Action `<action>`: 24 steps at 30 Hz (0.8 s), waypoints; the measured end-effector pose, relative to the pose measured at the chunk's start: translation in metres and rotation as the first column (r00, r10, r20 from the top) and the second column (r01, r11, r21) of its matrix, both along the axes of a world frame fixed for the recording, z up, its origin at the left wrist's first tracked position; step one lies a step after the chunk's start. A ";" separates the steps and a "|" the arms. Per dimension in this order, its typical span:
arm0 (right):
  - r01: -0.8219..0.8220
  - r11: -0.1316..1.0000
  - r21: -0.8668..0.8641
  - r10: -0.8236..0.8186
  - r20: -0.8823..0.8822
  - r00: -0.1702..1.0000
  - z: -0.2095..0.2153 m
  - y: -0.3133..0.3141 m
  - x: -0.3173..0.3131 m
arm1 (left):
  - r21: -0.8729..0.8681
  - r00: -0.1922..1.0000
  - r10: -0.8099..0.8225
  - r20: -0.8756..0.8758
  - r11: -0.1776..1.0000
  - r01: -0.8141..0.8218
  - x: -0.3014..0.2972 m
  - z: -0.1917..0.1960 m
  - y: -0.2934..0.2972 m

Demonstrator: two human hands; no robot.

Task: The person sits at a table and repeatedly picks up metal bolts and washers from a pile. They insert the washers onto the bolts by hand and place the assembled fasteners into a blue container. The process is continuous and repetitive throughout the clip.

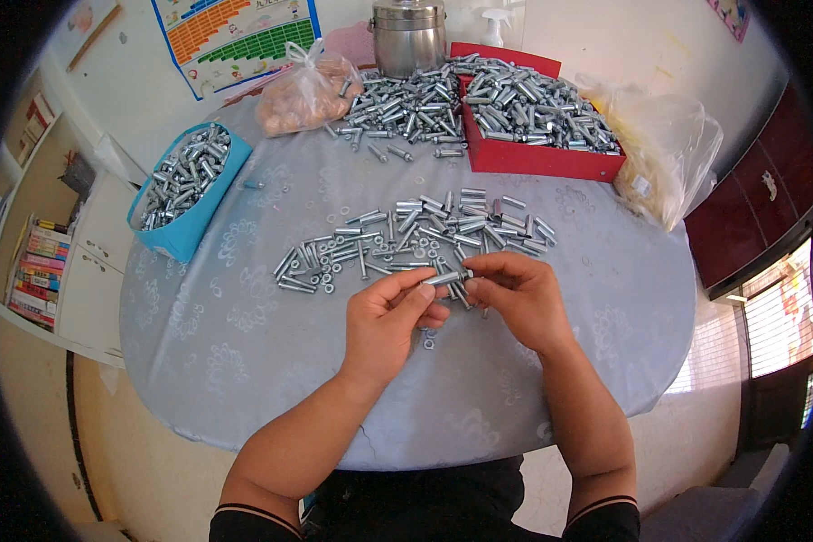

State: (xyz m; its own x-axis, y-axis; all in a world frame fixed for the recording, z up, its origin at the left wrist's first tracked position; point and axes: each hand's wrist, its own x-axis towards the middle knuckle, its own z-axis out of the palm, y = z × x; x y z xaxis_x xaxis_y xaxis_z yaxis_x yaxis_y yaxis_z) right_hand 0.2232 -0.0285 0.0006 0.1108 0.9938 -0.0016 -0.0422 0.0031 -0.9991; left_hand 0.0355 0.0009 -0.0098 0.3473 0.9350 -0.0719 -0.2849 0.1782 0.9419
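Observation:
A silver expansion bolt with a metal sleeve [443, 278] lies level between my hands, above the near edge of a loose heap of parts. My left hand [384, 325] pinches its left end between thumb and fingers. At the other end, the thumb and forefinger of my right hand [524, 298] close round the tip; whether a nut or washer is between them is hidden. Just beyond my fingers spreads the heap of metal sleeves [471, 226], thin bolts [296, 285], nuts and washers. A few nuts [429, 343] lie by my left fingertips.
A red box [546, 163] at the back right brims with expansion bolts, with more piled [406, 104] beside it. At left stands a blue container [185, 242] of bolts. Plastic bags [303, 99], a yellowish bag [664, 154] and a steel pot [409, 41] line the grey-covered table's [289, 379] far side.

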 end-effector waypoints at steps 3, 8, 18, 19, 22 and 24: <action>-0.026 1.000 0.001 0.025 0.061 0.998 0.001 -0.003 0.006 | 0.042 0.999 -0.025 -0.026 0.999 0.026 0.000 0.001 0.000; -0.077 0.997 0.023 0.074 0.132 0.988 0.005 -0.005 0.010 | 0.117 0.996 -0.052 -0.067 0.991 0.059 -0.001 0.002 0.000; 0.041 0.985 0.169 -0.081 0.236 0.968 0.014 -0.008 0.003 | 0.050 0.993 -0.112 -0.033 0.992 0.114 0.000 0.003 -0.001; 0.016 0.986 0.163 -0.055 0.236 0.970 0.014 -0.009 0.003 | 0.053 0.994 -0.111 -0.023 0.992 0.112 -0.001 0.002 -0.001; -0.108 0.993 0.044 0.092 0.279 0.956 0.009 -0.009 0.011 | 0.057 0.995 -0.096 -0.021 0.994 0.097 -0.001 0.004 -0.002; -0.080 0.994 -0.071 0.097 0.269 0.958 0.009 -0.009 0.014 | 0.058 0.996 -0.084 -0.031 0.995 0.086 -0.001 0.005 -0.002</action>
